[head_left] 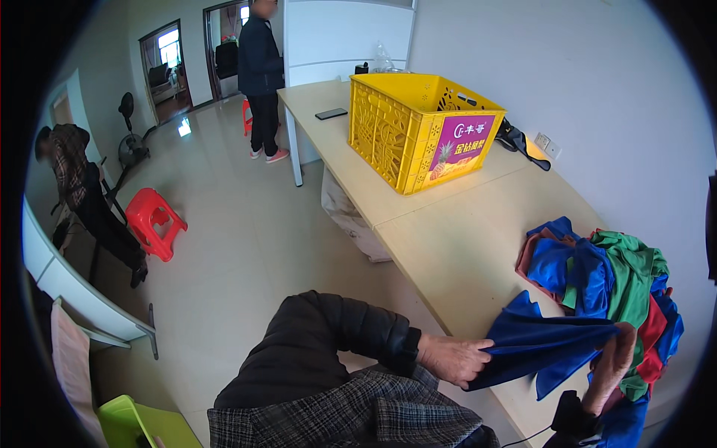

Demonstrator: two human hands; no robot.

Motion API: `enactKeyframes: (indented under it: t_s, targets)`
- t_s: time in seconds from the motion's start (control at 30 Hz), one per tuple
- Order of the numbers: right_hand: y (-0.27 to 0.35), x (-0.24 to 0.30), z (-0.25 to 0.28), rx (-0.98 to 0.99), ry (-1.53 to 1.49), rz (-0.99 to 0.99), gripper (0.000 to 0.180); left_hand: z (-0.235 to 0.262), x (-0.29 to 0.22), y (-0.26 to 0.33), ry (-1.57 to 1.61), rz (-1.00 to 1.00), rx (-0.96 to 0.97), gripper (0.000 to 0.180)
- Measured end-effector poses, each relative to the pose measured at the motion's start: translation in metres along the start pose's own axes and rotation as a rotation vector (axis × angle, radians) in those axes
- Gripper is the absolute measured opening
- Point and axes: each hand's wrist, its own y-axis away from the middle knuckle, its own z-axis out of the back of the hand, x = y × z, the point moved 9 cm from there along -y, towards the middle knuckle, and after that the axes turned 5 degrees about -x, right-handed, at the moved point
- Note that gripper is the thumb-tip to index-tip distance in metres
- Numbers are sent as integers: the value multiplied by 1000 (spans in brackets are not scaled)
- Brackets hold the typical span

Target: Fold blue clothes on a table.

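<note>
A dark blue cloth point(549, 345) is stretched between my two hands over the near part of the table. My left hand point(455, 358) pinches its left edge, thumb and fingers pressed together. At the cloth's other end, my right hand point(614, 364) grips a corner; its fingertips are partly hidden by the fabric. Just beyond my right hand lies a heap of crumpled cloths point(627, 272) in blue, green, red and brown. Some blue fabric also hangs below my right wrist.
On the pale table point(478, 216) stands a yellow plastic crate point(388, 138), with a phone point(331, 114) to its left and a dark item point(523, 145) behind it. Red stools, one nearby point(154, 224), a light green bin point(142, 422) and two people are around the room.
</note>
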Motion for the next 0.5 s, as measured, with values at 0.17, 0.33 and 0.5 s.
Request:
enactKeyframes:
  t_s: [0.17, 0.33, 0.5]
  targets:
    - [-5, -9, 77, -164, 32, 3, 28, 63, -1, -11, -52, 10, 2, 34]
    - [-2, 19, 120, -403, 117, -43, 30, 166, 13, -40, -135, 86, -296, 29]
    - [-4, 77, 120, -237, 203, -39, 32, 223, 35, -49, -213, 160, -447, 26]
